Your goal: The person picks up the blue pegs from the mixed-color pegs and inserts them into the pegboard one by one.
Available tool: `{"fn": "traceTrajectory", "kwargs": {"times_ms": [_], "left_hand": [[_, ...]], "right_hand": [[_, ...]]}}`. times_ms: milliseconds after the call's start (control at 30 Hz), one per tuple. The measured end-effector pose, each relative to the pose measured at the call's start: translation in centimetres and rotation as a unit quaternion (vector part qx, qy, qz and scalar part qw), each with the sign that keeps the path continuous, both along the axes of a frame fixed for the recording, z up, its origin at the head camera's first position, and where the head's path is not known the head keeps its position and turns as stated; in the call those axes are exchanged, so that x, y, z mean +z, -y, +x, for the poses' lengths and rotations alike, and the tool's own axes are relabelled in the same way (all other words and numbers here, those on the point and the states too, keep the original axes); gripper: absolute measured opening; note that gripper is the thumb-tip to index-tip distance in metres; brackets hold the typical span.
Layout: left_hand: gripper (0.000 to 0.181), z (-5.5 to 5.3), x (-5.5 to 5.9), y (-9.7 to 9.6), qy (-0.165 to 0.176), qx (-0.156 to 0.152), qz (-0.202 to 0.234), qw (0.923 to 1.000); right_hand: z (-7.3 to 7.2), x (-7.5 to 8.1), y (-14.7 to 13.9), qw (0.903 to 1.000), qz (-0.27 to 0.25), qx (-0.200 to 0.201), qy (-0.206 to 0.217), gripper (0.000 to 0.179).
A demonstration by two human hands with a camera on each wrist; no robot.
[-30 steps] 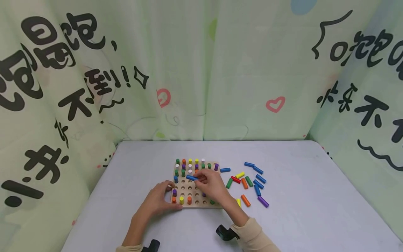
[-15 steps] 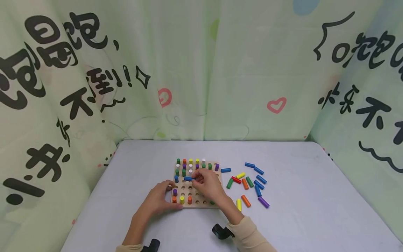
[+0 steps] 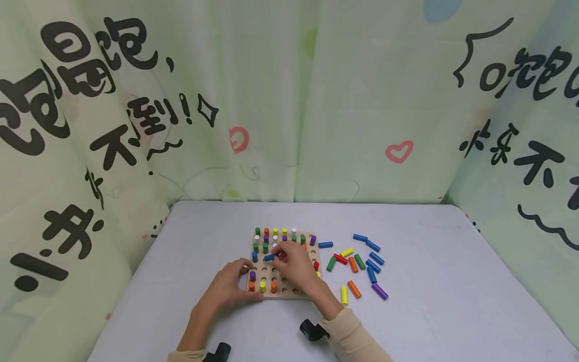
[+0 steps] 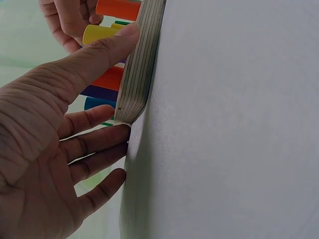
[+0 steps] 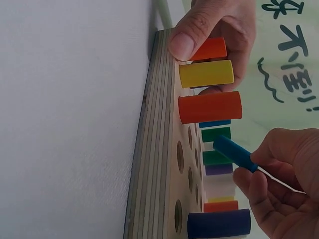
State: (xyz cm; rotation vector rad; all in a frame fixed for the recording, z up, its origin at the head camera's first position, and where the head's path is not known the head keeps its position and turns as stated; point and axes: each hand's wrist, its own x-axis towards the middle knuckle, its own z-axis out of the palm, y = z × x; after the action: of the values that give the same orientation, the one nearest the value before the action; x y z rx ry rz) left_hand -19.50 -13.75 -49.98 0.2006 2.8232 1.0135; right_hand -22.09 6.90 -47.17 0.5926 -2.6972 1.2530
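Note:
A wooden pegboard (image 3: 279, 295) with rows of round holes lies on the table, many holes filled with coloured pegs. My left hand (image 3: 231, 284) steadies its near left corner, thumb on the front edge and fingers along the left side. In the left wrist view the thumb (image 4: 112, 47) presses the layered edge. Thumb and fingertips of my right hand (image 3: 296, 266) pinch a blue peg (image 5: 234, 152), which tilts over the board. The peg's lower end is clear of the holes in the right wrist view. A blue peg (image 3: 255, 257) stands upright just left of it.
Loose pegs in several colours lie right of the board, among them an orange peg (image 3: 354, 289), a purple peg (image 3: 379, 291) and a yellow peg (image 3: 345, 295). One blue peg (image 3: 325, 245) lies close to the board's right edge. A printed curtain (image 3: 344, 100) hangs behind the table.
My right hand has shifted slightly left, and the blue peg in it has turned from lying nearly flat to a shorter, more end-on look. The left hand stays in place.

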Motion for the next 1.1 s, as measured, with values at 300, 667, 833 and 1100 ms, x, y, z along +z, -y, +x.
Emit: {"fn": "traceTrajectory", "kwargs": {"times_ms": [300, 667, 833, 1100], "left_hand": [[0.074, -0.1, 0.0, 0.1, 0.000, -0.001, 0.001, 1.0000], [0.073, 0.0, 0.1, 0.1, 0.002, -0.001, -0.002, 1.0000], [0.073, 0.0, 0.1, 0.2, 0.001, -0.002, 0.000, 1.0000], [0.073, -0.2, -0.1, 0.2, -0.005, -0.008, 0.002, 1.0000]], "right_hand": [[-0.7, -0.2, 0.6, 0.9990, 0.040, 0.011, 0.016, 0.012], [-1.0, -0.4, 1.1, 0.9985, 0.052, 0.004, 0.018, 0.014], [-0.9, -0.6, 1.3, 0.9992, 0.039, 0.011, -0.004, 0.015], [-0.9, -0.9, 1.5, 0.9992, 0.028, 0.017, -0.025, 0.012]]}}
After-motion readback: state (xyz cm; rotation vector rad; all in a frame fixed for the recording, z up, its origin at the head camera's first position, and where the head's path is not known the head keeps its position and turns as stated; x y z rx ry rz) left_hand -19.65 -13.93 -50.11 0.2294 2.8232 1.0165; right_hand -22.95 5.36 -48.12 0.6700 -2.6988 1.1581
